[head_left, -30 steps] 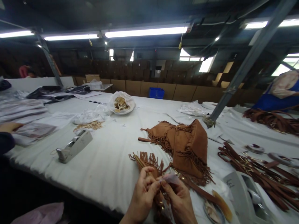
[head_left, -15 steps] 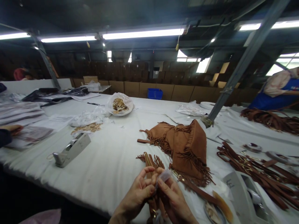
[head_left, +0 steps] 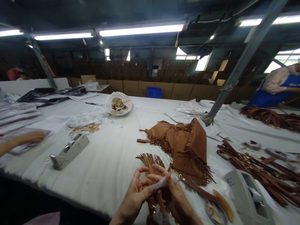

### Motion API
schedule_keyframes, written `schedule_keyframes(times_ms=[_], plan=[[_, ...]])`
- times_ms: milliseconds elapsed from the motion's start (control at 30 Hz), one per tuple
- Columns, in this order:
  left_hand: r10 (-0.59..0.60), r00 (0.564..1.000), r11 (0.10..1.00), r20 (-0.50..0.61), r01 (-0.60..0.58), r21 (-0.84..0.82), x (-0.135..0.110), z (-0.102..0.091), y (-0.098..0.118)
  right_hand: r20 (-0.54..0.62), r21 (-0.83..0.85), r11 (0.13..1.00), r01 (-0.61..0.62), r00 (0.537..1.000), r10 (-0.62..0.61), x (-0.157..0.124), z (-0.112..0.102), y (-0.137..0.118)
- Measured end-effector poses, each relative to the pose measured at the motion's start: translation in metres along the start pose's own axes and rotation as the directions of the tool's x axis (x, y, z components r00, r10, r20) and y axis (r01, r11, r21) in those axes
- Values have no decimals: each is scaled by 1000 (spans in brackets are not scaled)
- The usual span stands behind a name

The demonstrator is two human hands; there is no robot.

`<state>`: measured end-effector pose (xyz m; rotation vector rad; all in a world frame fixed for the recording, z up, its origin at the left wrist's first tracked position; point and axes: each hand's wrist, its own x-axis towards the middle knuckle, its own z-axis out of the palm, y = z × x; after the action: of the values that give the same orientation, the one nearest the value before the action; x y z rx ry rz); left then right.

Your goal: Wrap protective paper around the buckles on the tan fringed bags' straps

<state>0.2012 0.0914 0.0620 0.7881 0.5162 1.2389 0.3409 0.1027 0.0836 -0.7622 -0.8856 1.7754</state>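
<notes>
My left hand (head_left: 134, 196) and my right hand (head_left: 176, 197) are close together at the table's front edge. Between their fingers is a strip of thin whitish translucent wrap (head_left: 161, 183), pinched from both sides. Brown leather straps (head_left: 152, 200) with gold-coloured metal fittings lie under and between the hands, partly covered by them. More clear wrap (head_left: 164, 217) shows at the bottom, below my right hand. Just beyond, a brown fringed suede bag (head_left: 185, 147) rests on the white cloth, with a strap (head_left: 199, 189) running off to the right.
One tape dispenser (head_left: 70, 151) stands at left, another (head_left: 249, 197) at right. Straps with metal hooks (head_left: 255, 172) lie in a heap. A bag of paper pieces (head_left: 119, 104) sits farther back. A co-worker's hand (head_left: 30, 137) rests on papers. A metal post (head_left: 234, 78) rises behind.
The wrap now stretches between my two hands, where before it was bunched at the right fingertips. The co-worker's hand at left has reached farther in over the papers.
</notes>
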Motion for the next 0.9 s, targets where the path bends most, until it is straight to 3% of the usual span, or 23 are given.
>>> schedule_keyframes(times_ms=[100,233,300,400,467,533,600,700,800,900], plan=[[18,999,996,-31,-15,84,-3,5,1,-55,-4,1000,30,998,-30,2,-5,6],[0,999,993,-33,4,119,-5,11,3,-108,-293,949,115,982,-152,1,1,6],[25,997,995,-68,-19,95,-7,7,8,-96,-362,926,107,984,-151,0,2,1],[105,973,994,-204,-93,64,-10,-15,20,-110,-413,906,93,982,-151,0,-14,-8],[132,943,990,-305,-110,88,-15,-43,26,-189,-518,851,82,960,-208,-2,-38,-11],[115,907,991,-406,-75,112,-22,-76,26,-286,-675,738,25,912,-293,-7,-72,-7],[75,845,996,-529,-38,80,-33,-109,21,-357,-823,560,-92,851,-385,-14,-109,4],[-1,766,998,-643,-37,-45,-54,-145,8,-316,-934,305,-184,823,-472,-27,-158,36],[-134,796,982,-590,25,-188,-69,-159,2,-176,-982,148,-114,833,-524,-39,-186,70],[-225,816,962,-532,98,-256,-72,-160,4,-49,-999,37,-34,816,-576,-44,-192,89]])
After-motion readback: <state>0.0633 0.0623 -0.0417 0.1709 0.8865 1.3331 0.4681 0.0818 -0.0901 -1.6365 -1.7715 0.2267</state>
